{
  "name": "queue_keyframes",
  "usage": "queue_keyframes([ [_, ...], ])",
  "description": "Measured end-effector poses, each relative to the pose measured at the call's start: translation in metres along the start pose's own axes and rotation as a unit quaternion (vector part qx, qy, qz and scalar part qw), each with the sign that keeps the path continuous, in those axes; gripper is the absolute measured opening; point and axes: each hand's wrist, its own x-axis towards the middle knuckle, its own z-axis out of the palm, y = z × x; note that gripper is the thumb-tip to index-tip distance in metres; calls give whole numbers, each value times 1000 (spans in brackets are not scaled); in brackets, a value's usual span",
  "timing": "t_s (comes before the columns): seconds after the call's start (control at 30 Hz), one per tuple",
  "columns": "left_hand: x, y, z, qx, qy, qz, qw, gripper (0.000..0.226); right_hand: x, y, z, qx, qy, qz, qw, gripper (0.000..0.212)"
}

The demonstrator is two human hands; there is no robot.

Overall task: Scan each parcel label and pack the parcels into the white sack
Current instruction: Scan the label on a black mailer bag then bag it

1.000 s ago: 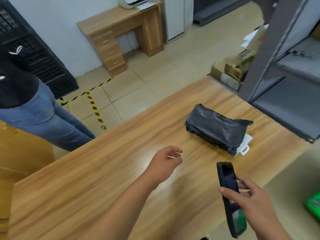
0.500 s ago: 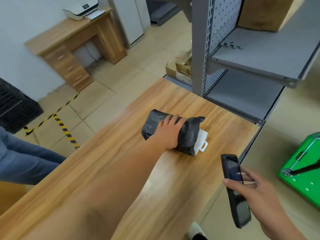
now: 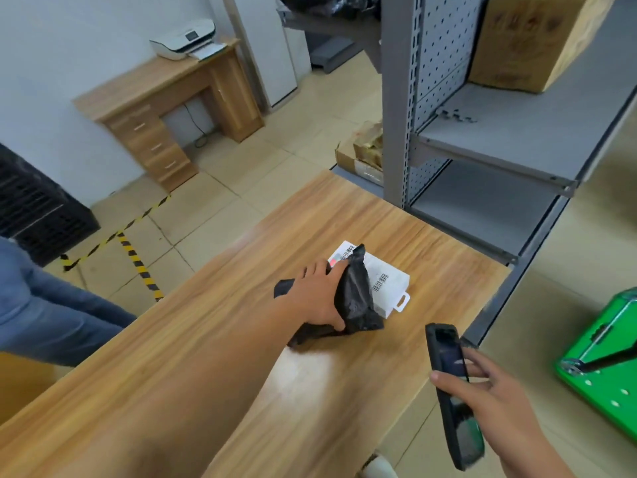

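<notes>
A black plastic parcel (image 3: 355,301) sits on the wooden table (image 3: 206,357), tipped up on its side. My left hand (image 3: 317,294) grips it from the near side, thumb under its lower edge. Behind the parcel its white label (image 3: 382,281) with barcodes faces up, and a red scan dot shows near my fingertips. My right hand (image 3: 482,384) holds a black handheld scanner (image 3: 451,381) near the table's right edge, its top pointing toward the parcel. No white sack is in view.
A grey metal shelf rack (image 3: 482,139) stands just beyond the table's far right corner, with a cardboard box (image 3: 531,39) on it. A green cart (image 3: 603,367) is on the floor at right. A person in jeans (image 3: 44,305) stands left of the table.
My left hand reached out, grasped the black parcel and has tipped it up, exposing the white barcode label. The scanner hand stayed near the table's right edge. The camera swung right.
</notes>
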Motion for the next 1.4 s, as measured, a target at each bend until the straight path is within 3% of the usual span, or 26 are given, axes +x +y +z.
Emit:
queue_keyframes([
  [0.13, -64, -34, 5, -192, 44, -89, 976, 130, 1, -8, 23, -29, -65, -6, 997, 43],
  [0.2, -100, -51, 13, -305, 92, -130, 939, 128, 1, -12, 37, -50, -85, -19, 995, 47],
  [0.3, -159, -74, 35, -476, 192, -186, 838, 112, -3, -20, 64, -75, -138, -42, 987, 43],
  [0.47, -240, -95, 95, -632, 333, -250, 654, 106, -10, -25, 110, -127, -223, -62, 965, 57],
  [0.57, -284, -89, 137, -664, 407, -306, 547, 112, -18, -27, 137, -147, -268, -66, 950, 51],
  [0.63, -306, -78, 164, -655, 445, -343, 505, 114, -23, -27, 152, -165, -293, -76, 939, 50],
  [0.7, -318, -73, 190, -636, 472, -372, 483, 98, -28, -26, 166, -184, -316, -84, 927, 54],
  [0.77, -329, -66, 210, -644, 489, -395, 437, 56, -34, -24, 178, -202, -338, -88, 915, 58],
  [0.8, -334, -63, 224, -642, 495, -422, 406, 47, -37, -23, 184, -210, -347, -87, 910, 59],
  [0.83, -341, -58, 237, -649, 488, -431, 393, 67, -38, -21, 189, -218, -356, -87, 905, 59],
  [0.9, -354, -39, 261, -649, 439, -458, 420, 109, -42, -14, 198, -231, -370, -85, 896, 59],
  [0.93, -361, -31, 267, -657, 415, -477, 410, 117, -43, -11, 203, -236, -375, -82, 893, 59],
  [1.03, -372, -18, 279, -678, 372, -496, 395, 122, -47, -1, 214, -248, -387, -69, 885, 61],
  [1.17, -385, -27, 277, -640, 348, -547, 412, 115, -53, 10, 224, -252, -388, -60, 884, 67],
  [1.27, -392, -44, 267, -556, 343, -581, 486, 104, -63, 16, 230, -262, -377, -62, 886, 70],
  [1.4, -395, -94, 254, -430, 337, -533, 646, 70, -83, 16, 237, -265, -350, -67, 896, 54],
])
